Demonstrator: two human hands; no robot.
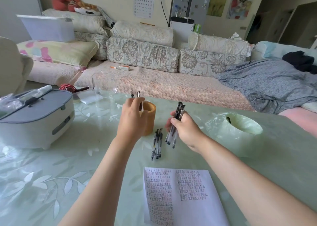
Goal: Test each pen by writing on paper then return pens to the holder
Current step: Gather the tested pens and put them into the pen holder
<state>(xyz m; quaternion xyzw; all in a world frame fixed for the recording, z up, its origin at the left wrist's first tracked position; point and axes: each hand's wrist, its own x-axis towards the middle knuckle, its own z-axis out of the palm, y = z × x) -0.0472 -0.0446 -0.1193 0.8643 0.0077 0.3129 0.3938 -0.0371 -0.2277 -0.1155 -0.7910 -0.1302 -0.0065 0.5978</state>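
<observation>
Tan and cylindrical, the pen holder stands mid-table on a glossy green leaf-patterned table. The left hand, fingers curled, pinches two slim clear-barrelled pens upright at the holder's mouth. Just right of it, the right hand grips a tilted bundle of black-capped pens. More loose pens lie between the hands. Nearer lies a white paper sheet, rows of small written marks across it. A rounded grey-lidded box sits far left.
</observation>
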